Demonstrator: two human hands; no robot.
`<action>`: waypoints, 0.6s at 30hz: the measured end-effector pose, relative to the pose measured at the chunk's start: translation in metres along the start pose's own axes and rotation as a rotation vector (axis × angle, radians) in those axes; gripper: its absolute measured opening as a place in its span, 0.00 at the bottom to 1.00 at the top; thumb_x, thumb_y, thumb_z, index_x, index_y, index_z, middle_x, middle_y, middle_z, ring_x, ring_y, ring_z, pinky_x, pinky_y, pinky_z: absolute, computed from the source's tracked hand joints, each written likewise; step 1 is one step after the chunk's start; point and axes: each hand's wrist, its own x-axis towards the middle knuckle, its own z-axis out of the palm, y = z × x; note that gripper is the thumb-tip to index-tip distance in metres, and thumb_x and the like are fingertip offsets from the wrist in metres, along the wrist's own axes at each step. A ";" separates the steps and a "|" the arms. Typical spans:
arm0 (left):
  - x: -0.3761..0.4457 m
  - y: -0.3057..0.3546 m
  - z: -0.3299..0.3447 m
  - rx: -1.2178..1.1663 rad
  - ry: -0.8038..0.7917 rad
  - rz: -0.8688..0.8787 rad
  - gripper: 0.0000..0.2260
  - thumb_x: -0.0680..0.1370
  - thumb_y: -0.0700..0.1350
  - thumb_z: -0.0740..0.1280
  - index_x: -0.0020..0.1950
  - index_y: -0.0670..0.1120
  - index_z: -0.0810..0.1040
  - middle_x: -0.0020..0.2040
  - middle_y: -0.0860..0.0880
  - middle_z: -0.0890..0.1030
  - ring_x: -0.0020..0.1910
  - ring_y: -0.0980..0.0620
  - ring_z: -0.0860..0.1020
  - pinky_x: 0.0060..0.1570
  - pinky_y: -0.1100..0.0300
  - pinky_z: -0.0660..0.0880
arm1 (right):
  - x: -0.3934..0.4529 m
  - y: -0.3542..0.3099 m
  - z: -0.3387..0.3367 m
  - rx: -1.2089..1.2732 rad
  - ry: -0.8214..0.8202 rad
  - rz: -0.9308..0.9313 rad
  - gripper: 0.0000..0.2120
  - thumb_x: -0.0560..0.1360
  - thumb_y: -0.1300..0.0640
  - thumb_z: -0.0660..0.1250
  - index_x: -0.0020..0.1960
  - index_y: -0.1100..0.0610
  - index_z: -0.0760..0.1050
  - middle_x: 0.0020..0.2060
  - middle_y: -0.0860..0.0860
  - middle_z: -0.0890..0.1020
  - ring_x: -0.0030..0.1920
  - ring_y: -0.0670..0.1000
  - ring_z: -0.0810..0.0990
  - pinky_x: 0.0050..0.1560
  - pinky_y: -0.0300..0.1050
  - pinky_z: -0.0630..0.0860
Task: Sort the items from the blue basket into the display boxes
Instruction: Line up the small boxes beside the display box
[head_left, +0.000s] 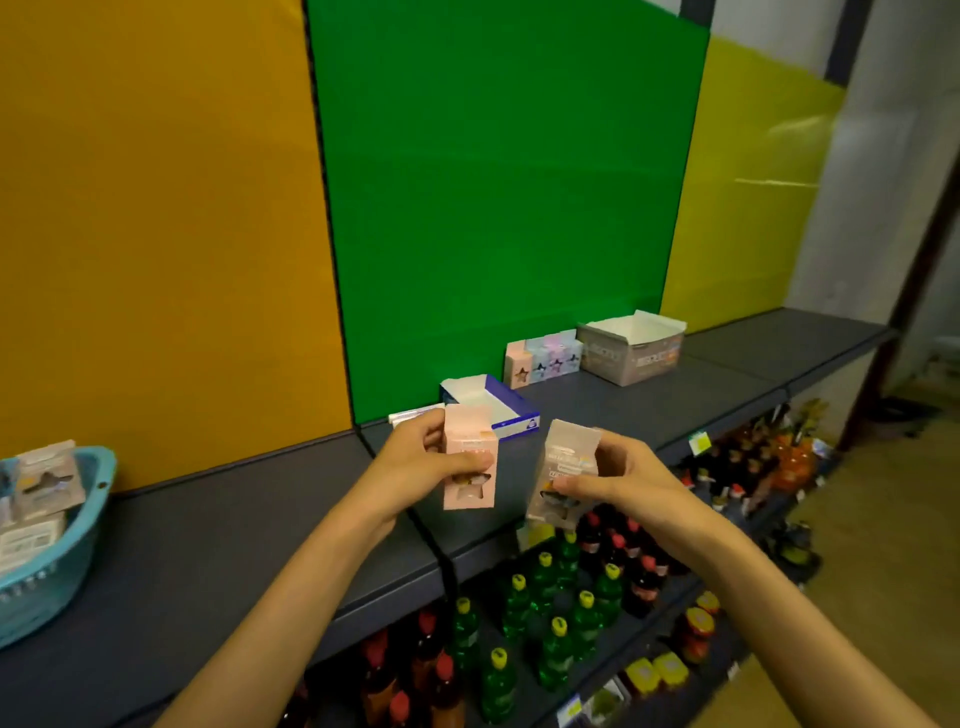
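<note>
Left hand (415, 457) holds a pink carton (470, 462), right hand (618, 475) a grey carton (563, 470), fingers curled round each, above the dark shelf's (234, 545) front edge; coloured wall panels (493, 182) behind.

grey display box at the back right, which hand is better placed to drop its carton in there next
Right, probably. The right hand holds the grey carton nearer the open grey display box; the left hand with the pink carton sits farther left.
</note>
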 end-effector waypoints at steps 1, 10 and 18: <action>0.009 0.001 0.014 0.009 -0.006 0.006 0.20 0.71 0.33 0.76 0.60 0.47 0.79 0.51 0.51 0.85 0.46 0.59 0.84 0.40 0.67 0.78 | -0.001 0.007 -0.018 -0.014 0.003 -0.002 0.19 0.71 0.65 0.76 0.60 0.56 0.79 0.51 0.51 0.86 0.53 0.52 0.85 0.51 0.45 0.81; 0.096 0.001 0.102 0.151 -0.002 0.027 0.21 0.70 0.37 0.78 0.60 0.46 0.79 0.51 0.52 0.86 0.48 0.58 0.84 0.44 0.66 0.80 | 0.029 0.057 -0.134 -0.266 0.051 -0.031 0.16 0.68 0.60 0.80 0.52 0.53 0.79 0.47 0.48 0.85 0.48 0.47 0.84 0.53 0.50 0.81; 0.189 -0.013 0.127 0.337 0.000 0.017 0.16 0.70 0.42 0.78 0.54 0.54 0.79 0.50 0.54 0.86 0.49 0.56 0.84 0.57 0.51 0.80 | 0.124 0.086 -0.187 -0.579 0.025 -0.133 0.17 0.65 0.55 0.80 0.50 0.47 0.78 0.47 0.46 0.81 0.49 0.47 0.79 0.53 0.49 0.77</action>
